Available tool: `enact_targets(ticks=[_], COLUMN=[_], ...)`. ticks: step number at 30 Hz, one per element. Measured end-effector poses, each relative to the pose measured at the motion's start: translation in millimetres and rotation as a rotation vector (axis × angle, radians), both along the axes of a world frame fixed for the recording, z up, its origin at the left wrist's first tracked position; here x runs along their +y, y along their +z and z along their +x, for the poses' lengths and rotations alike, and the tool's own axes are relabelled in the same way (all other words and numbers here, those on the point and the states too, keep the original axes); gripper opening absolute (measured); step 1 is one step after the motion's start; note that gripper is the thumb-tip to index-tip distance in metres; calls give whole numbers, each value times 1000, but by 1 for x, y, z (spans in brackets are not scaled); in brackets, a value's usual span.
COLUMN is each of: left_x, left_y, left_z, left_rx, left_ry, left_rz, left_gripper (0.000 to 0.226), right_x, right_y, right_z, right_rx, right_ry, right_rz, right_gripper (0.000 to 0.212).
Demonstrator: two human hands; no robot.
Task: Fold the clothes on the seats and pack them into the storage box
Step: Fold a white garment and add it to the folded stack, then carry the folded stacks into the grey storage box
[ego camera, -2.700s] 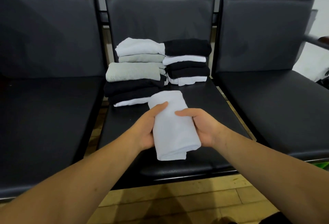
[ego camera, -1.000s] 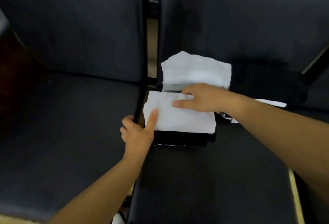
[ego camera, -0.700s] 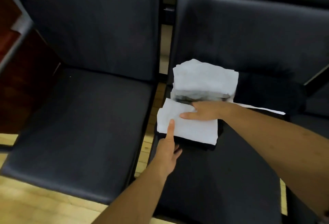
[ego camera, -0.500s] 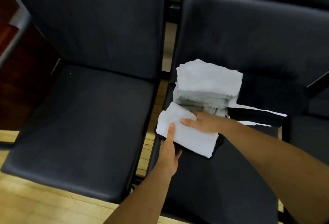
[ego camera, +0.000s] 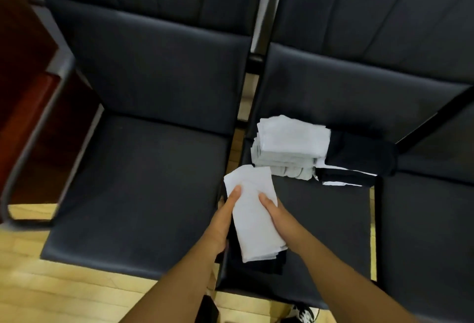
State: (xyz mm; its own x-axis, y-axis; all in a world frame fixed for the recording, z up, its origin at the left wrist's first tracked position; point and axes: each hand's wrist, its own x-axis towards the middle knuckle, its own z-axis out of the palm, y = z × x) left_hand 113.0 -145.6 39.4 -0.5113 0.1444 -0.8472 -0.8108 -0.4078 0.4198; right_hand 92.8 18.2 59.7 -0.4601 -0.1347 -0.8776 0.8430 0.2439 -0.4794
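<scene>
Left hand [ego camera: 221, 222] and right hand [ego camera: 282, 220] squeeze the folded stack [ego camera: 254, 227] from both sides, thumbs pinning the white top piece, guessing so the layers don't slip.

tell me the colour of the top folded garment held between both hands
White folded garment, lying on black folded clothes; shows best in the head view.

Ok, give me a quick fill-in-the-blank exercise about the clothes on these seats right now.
1. The left hand and right hand hold a bundle whose top garment is ___.
2. Under that garment, the rest of the bundle is ___.
3. The black pile sits to the ___ of the white pile.
Missing words: white; black; right.
</scene>
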Motion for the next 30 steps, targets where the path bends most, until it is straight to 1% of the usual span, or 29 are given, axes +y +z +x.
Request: enact_targets(ticks=[2,3,6,7,8,10,13,16,18,22,24,26,27,29,30], left_x=[-15,-27,-52,-57,-69,-88,-110,-128,-140,-159,-169,-183,-190,-210,-223], left_y=[34,65,139,157,188,235,284,325,345,376,399,426,439,461,472], left_z=[-3,-6,-15,-18,-19,-19,-14,-8,2,22,29,37,39,43,43], left_rx=[10,25,118,144,161,169,222,254,280,328,384,444,460,481,500], left_ry=[-20,-41,-87,-81,-84,-64,-3,77,140,294,377,455,481,531,552], left_rz=[11,20,25,27,14,-2,-25,-53,-89,-119,-160,-217,-238,-269,-279], left_gripper=[77,81,85,84,86,91,91,90,89,92,84,75,80,99,105], right_x=[-13,-23,-48,-55,-68,-86,-110,-130,-141,-164,-178,-199,-208,-231,-248], right_y=[40,75,159,179,214,264,316,351,369,402,420,439,447,466,478], right_z=[1,0,-5,-6,-6,-7,-8,-9,-8,-9,-13,-15,-16,-17,-19], right_rx=[31,62,144,170,201,244,291,294,317,353,399,415,425,447,466], right_ry=[-10,-6,-26,-34,-34,-34,-31,-6,34,136,203,237,241,271,290], right_rz=[16,28,34,29,24,0,-46,-65,-80,-151,-194,-243,-263,-293,-310], right_gripper=[97,101,110,109,106,99,91,73,73,53,48,50,50,50,49])
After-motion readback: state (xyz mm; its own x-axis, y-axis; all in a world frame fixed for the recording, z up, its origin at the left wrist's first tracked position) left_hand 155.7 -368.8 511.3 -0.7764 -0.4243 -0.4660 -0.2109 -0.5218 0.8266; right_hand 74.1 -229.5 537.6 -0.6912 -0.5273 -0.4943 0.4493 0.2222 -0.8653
